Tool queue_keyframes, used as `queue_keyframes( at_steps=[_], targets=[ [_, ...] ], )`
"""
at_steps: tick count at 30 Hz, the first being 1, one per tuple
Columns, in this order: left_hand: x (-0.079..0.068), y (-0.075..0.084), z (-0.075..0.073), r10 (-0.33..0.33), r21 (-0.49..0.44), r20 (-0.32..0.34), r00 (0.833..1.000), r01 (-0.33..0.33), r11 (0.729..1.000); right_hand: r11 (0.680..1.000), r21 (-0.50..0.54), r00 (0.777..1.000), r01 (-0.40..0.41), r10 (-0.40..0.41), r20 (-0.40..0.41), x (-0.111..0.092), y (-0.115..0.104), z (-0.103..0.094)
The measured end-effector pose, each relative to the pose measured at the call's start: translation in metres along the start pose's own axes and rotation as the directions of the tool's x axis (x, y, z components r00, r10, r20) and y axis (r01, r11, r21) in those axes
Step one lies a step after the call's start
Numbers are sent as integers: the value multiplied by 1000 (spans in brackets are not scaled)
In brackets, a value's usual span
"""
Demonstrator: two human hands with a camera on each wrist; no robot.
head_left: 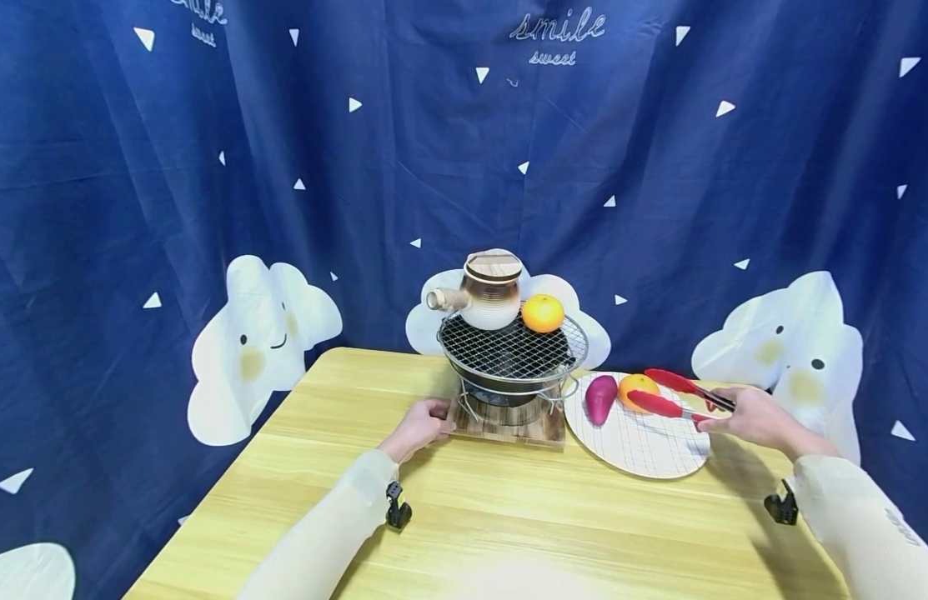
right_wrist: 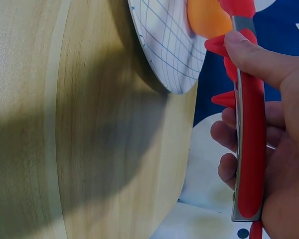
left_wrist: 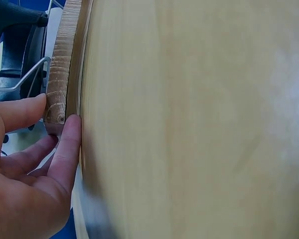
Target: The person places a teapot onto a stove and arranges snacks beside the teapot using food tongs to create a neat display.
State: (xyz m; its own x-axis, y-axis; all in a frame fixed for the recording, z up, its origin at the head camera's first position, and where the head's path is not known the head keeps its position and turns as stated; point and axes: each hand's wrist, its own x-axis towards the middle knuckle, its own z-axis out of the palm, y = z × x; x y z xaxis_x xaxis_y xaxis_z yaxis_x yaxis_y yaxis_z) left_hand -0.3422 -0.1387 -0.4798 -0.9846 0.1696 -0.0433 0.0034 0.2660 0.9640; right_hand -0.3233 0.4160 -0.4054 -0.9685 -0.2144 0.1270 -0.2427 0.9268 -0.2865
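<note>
My left hand [head_left: 422, 427] pinches the near left corner of a wooden board [head_left: 542, 429] under a small round grill [head_left: 509, 354]; in the left wrist view the thumb [left_wrist: 27, 110] lies on top. My right hand [head_left: 756, 419] grips red-and-silver tongs [right_wrist: 251, 149], thumb on one arm and fingers curled round the handle. The spread red tips of the tongs reach on either side of an orange [head_left: 630, 385] on a white plate [head_left: 644, 462] with a line grid. Whether they touch it I cannot tell. A purple sweet potato-like piece [head_left: 601, 400] lies left of that orange.
On the grill's wire mesh stand a brown-and-white side-handled teapot [head_left: 492, 304] with a wooden lid and another orange [head_left: 543, 313]. Thin wire legs hold the grill on the board. Behind the light wooden table [head_left: 584, 533] hangs a blue curtain [head_left: 403, 167].
</note>
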Motion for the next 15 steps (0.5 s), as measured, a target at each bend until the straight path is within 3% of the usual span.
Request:
queue_keyframes(
  at_steps=[15],
  targets=[
    [2, -3, 0, -3, 18, -2, 1000, 3, 1000, 998, -55, 1000, 1, -2, -13, 2, 3, 5]
  ],
)
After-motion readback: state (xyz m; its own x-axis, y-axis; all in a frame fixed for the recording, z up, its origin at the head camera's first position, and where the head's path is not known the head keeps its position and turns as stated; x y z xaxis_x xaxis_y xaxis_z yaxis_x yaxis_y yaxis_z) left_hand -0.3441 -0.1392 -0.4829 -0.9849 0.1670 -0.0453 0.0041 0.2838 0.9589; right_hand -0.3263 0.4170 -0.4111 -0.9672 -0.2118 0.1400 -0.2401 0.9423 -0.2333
